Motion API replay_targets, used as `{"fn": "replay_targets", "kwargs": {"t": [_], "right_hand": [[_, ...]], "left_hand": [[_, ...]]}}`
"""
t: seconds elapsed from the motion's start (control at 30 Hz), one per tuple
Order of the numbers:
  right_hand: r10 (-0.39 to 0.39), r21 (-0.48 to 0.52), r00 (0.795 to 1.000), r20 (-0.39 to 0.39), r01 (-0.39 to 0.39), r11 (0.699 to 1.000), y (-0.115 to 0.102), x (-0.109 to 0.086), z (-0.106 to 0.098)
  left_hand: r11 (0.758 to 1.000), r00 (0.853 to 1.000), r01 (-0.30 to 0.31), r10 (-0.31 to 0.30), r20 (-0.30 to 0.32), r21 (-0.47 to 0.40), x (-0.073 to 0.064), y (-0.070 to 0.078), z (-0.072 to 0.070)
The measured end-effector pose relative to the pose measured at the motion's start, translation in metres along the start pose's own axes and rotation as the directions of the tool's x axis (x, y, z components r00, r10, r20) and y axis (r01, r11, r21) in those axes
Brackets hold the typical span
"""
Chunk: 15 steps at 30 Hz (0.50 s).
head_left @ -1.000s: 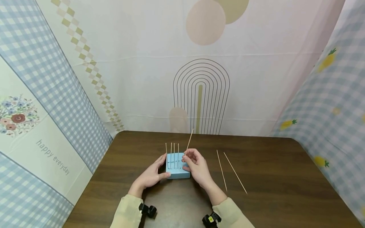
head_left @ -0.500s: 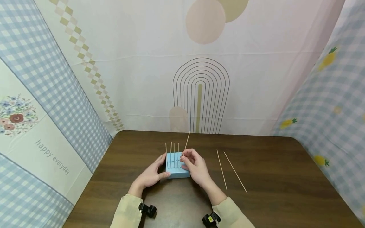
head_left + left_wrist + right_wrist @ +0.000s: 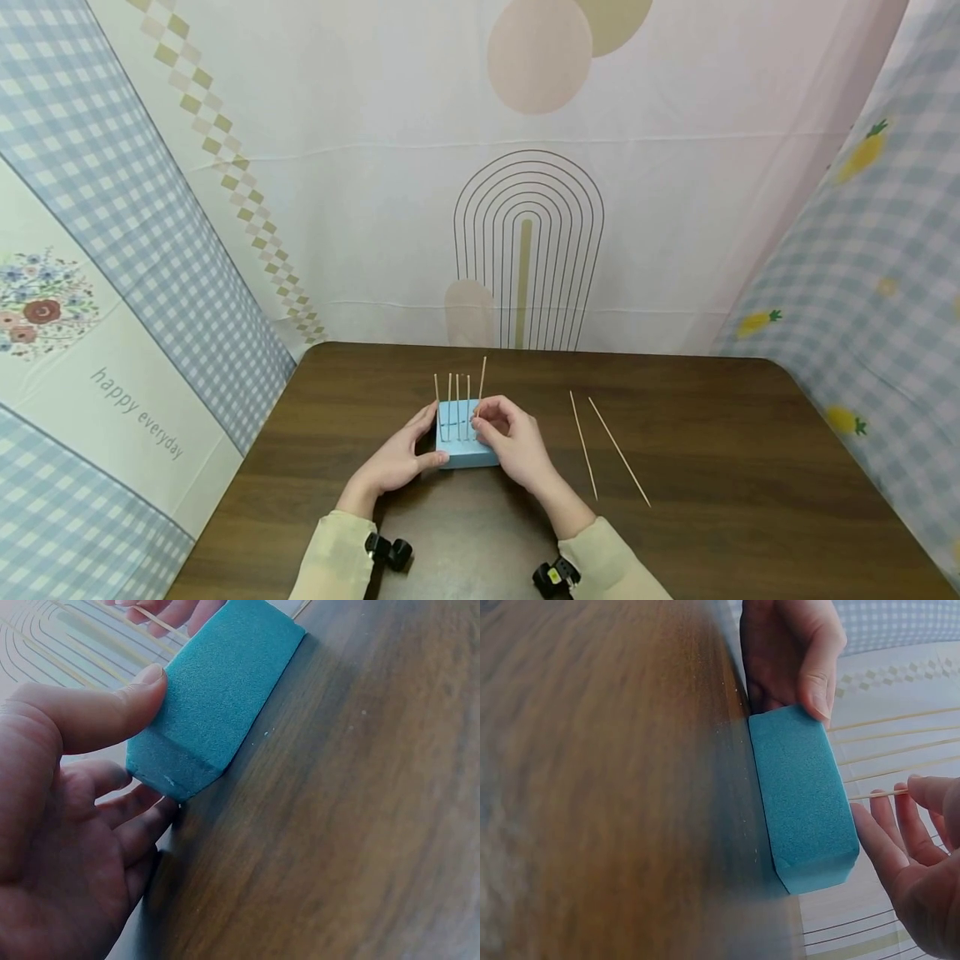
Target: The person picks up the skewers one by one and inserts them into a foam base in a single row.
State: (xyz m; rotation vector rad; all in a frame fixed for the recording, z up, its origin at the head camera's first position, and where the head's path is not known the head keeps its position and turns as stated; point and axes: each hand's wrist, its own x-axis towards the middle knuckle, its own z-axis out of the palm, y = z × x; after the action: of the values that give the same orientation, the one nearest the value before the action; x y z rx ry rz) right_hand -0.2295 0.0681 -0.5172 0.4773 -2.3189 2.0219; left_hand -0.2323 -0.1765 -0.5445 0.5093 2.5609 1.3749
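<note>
A light blue foam block (image 3: 468, 460) sits on the table, with several thin wooden sticks (image 3: 450, 390) standing in a row in its top. My left hand (image 3: 401, 461) grips its left end, thumb on the front face and fingers behind, as the left wrist view also shows. Over the block's right part, my right hand (image 3: 519, 446) pinches another wooden stick (image 3: 482, 375) between thumb and fingertips. This stick stands nearly upright. In the right wrist view, the lower end of the pinched stick (image 3: 877, 795) comes right to the top edge of the block (image 3: 802, 787).
Two loose wooden sticks (image 3: 583, 446) lie slanted on the brown wooden table (image 3: 712, 467) to the right of my right hand. A patterned cloth (image 3: 375, 233) hangs behind the table's far edge, and checked cloths hang on both sides.
The stick in my right hand has swung from leaning right to nearly upright and has come lower and slightly left. My left hand and the block have stayed in place.
</note>
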Motion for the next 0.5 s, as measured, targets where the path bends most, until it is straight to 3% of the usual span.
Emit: {"fn": "replay_targets", "kwargs": {"t": [0.17, 0.5], "right_hand": [[-0.043, -0.134, 0.999, -0.012, 0.041, 0.990, 0.0005, 0.0003, 0.0002], [-0.030, -0.200, 0.999, 0.009, 0.032, 0.979, -0.0007, 0.0003, -0.0003]], "left_hand": [[1.000, 1.000, 0.005, -0.005, 0.002, -0.002, -0.0004, 0.0003, -0.0004], [1.000, 1.000, 0.003, -0.003, 0.014, 0.008, -0.0006, 0.0018, -0.0014]]}}
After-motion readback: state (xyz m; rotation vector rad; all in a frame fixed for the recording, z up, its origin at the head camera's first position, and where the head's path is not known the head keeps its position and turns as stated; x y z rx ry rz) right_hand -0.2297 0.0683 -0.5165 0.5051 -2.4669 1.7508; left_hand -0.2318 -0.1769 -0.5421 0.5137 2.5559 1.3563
